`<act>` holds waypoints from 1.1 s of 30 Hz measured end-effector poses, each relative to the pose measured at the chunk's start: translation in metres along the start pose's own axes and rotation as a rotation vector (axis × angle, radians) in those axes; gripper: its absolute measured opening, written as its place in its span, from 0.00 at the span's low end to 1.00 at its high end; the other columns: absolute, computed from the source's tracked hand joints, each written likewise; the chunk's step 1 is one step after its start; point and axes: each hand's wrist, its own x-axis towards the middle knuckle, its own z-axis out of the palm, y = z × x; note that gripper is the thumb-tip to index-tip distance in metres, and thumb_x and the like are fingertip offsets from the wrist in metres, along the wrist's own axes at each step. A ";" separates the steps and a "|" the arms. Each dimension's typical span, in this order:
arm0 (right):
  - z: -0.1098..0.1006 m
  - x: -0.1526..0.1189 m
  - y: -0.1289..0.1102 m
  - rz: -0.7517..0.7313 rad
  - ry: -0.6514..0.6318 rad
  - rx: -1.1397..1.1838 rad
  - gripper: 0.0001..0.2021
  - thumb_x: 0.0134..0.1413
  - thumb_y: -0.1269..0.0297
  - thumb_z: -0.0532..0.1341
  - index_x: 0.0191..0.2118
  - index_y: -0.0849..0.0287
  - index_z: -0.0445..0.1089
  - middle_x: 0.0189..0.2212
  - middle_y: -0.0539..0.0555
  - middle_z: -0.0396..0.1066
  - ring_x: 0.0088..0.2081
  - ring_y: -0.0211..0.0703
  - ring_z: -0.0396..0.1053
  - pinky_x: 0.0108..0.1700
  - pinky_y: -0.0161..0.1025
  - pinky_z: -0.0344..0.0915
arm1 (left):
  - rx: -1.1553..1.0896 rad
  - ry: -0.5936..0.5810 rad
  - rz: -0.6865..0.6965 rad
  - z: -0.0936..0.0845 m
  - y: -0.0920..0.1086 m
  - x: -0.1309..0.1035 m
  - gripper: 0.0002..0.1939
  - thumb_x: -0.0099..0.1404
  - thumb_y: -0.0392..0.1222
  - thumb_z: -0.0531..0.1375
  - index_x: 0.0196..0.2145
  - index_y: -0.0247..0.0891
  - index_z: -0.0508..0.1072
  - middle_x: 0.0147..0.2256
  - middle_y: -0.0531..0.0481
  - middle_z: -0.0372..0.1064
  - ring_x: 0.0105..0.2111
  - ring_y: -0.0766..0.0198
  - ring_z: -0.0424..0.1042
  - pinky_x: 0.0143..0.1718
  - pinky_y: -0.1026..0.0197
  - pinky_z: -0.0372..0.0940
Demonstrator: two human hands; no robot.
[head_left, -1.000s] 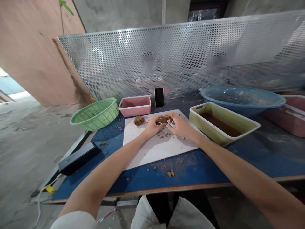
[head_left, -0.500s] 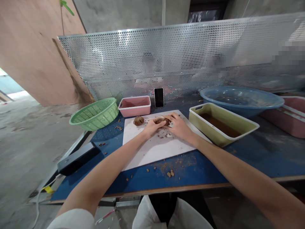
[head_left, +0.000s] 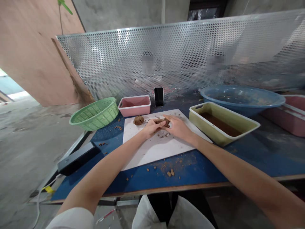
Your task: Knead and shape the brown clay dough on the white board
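Observation:
Between my two hands is a lump of brown clay (head_left: 167,122), mostly covered by my fingers. My left hand (head_left: 153,127) is curled round its left side, thumb on top. From the right, my right hand (head_left: 175,125) grips the same lump with bent fingers. Both hands are low over a white board (head_left: 145,152), where small brown crumbs lie scattered under them. A second clay lump (head_left: 138,120), rounded and cracked, rests on the board just left of my left hand.
A green basket (head_left: 95,114), a pink bin (head_left: 134,106) and an upright phone (head_left: 159,97) stand behind the board. To the right are an olive bin (head_left: 221,124) holding brown water and a blue basin (head_left: 243,98). A dark box (head_left: 78,159) lies at left; perforated metal (head_left: 176,57) closes the back.
My fingers have shifted on the clay lump, and my right hand now covers more of it. The second lump and the containers stay in place.

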 end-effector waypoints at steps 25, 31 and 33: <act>-0.003 0.003 -0.001 -0.014 0.111 0.099 0.29 0.71 0.48 0.65 0.72 0.50 0.67 0.62 0.62 0.76 0.64 0.62 0.73 0.66 0.65 0.69 | -0.174 -0.004 0.002 -0.004 0.002 0.002 0.26 0.54 0.55 0.80 0.44 0.35 0.84 0.47 0.38 0.81 0.49 0.52 0.79 0.51 0.54 0.71; -0.005 0.002 0.002 -0.070 0.042 0.134 0.32 0.72 0.47 0.62 0.76 0.49 0.60 0.64 0.61 0.74 0.64 0.61 0.72 0.66 0.65 0.69 | -0.198 -0.065 0.000 -0.006 0.001 0.001 0.28 0.54 0.52 0.81 0.48 0.36 0.84 0.46 0.41 0.80 0.46 0.58 0.78 0.49 0.57 0.70; -0.005 0.002 0.002 -0.084 0.042 0.100 0.33 0.72 0.47 0.63 0.76 0.49 0.60 0.64 0.61 0.74 0.64 0.62 0.71 0.66 0.66 0.68 | -0.195 -0.077 0.003 -0.007 -0.001 0.002 0.26 0.54 0.51 0.81 0.46 0.35 0.84 0.43 0.43 0.79 0.42 0.62 0.76 0.46 0.60 0.69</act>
